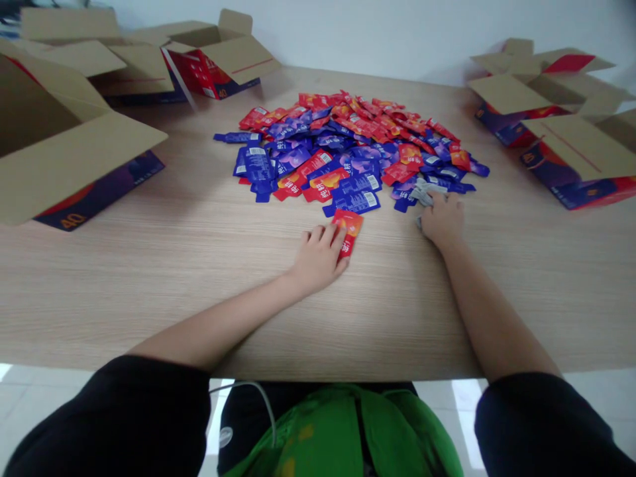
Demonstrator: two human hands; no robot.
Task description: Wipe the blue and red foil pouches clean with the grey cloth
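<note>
A heap of red and purple-blue sachets (pixel 348 149) is spread over the table in front of me. My left hand (pixel 318 260) is on a single red sachet (pixel 352 224) just this side of the heap, its fingers over the left edge and the thumb at the near end. At the right front of the heap, my right hand (pixel 444 217) is closed around a crumpled grey-white piece (pixel 426 192), which touches the purple sachets there. Its material is unclear, and part of it is hidden under the fingers.
Open cardboard boxes stand at both sides: a large one (pixel 99 149) at the left, another (pixel 218 59) behind it, and others at the right, including a near one (pixel 576 149). A white wall borders the back of the wooden table (pixel 199 265). A pale cable (pixel 263 397) hangs at my lap.
</note>
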